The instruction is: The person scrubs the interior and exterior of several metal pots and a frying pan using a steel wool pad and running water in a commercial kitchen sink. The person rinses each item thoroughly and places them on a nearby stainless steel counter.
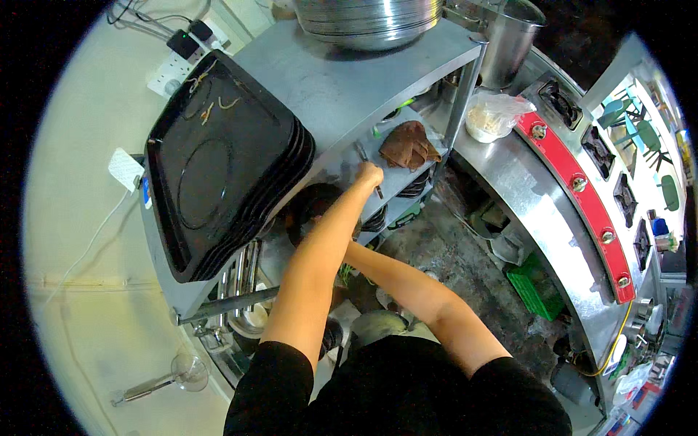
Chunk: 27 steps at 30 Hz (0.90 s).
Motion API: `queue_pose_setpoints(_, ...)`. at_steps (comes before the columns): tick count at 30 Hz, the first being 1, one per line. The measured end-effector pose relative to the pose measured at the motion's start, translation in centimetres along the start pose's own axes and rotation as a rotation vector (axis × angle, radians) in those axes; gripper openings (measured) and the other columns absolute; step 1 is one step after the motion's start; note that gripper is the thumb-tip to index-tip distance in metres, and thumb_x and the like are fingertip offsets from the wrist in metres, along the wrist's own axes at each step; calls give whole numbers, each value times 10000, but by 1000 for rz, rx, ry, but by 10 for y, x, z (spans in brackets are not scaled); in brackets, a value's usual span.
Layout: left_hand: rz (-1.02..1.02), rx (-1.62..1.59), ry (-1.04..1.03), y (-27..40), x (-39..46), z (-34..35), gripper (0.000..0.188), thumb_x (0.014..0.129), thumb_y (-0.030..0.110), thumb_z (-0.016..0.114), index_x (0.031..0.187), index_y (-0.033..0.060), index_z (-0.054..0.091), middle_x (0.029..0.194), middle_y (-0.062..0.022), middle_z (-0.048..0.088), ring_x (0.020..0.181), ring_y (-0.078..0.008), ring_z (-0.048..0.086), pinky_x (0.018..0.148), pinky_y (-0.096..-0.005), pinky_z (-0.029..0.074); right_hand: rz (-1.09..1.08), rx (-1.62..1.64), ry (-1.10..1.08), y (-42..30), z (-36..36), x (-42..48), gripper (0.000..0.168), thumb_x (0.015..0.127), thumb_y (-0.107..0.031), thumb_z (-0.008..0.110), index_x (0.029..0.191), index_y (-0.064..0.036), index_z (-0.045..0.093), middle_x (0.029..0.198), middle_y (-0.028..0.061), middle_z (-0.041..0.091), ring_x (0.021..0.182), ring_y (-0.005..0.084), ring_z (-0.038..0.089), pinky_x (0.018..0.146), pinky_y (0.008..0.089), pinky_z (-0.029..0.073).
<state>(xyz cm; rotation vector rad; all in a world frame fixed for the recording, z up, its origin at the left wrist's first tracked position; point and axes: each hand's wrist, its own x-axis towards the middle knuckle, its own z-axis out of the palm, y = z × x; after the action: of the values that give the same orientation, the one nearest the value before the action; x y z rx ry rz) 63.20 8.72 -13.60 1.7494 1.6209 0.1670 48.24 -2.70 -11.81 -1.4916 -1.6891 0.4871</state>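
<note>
My left hand (371, 174) is closed around a thin, dark, rod-like tool (361, 151), which sticks out on both sides of the fist. It is over a metal shelf (341, 169) below the upper worktop. A crumpled brown cloth (409, 146) lies on that shelf, just beyond the hand. My right forearm (392, 267) passes beneath my left forearm. The right hand itself is almost wholly hidden behind that forearm, close to a dark round pan (305, 201). Whether its fingers grip anything cannot be seen.
Stacked black trays (218, 147) overhang the worktop (349, 82) on the left. Stacked round metal pans (376, 22) stand at its far end. Across the floor, a steel counter (507, 180) carries gas burners (600, 150) and a bagged white bowl (485, 122). Below is a green crate (534, 286).
</note>
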Motion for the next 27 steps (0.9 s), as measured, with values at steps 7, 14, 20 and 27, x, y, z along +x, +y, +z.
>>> queue_pose_setpoints(7,523,-497,103,-15,-128,-83,326,801,151,481,1062,-37,427,1016,-208,511,937,-315,500,802,-376,394,571,-307,-353,51,-103,3,544,765,-273,517,1198,-20,306,1163,178,354,1058,341,406,789,402,438)
queue_pose_setpoints(14,-83,-371,-558,-223,-199,-132,464,810,305,533,1066,-60,401,1051,-230,507,978,-295,514,807,-356,436,537,-809,-763,10,-78,50,633,768,-192,521,1288,-49,189,1335,159,153,1194,363,199,954,497,234)
queue_pose_setpoints(20,-306,-1177,-886,-193,-152,-94,224,791,236,528,842,18,540,701,-73,579,563,-161,557,544,-265,483,40,-271,-701,50,-57,24,513,666,-139,575,1161,-101,444,1288,130,284,1170,333,270,980,407,225)
queue_pose_setpoints(27,-127,-842,-673,-181,-201,-86,182,764,166,551,630,59,490,495,-14,456,400,-106,446,374,-246,372,207,-820,-1088,18,-114,9,446,659,-115,575,1099,-130,505,1194,125,375,1072,333,383,856,397,380)
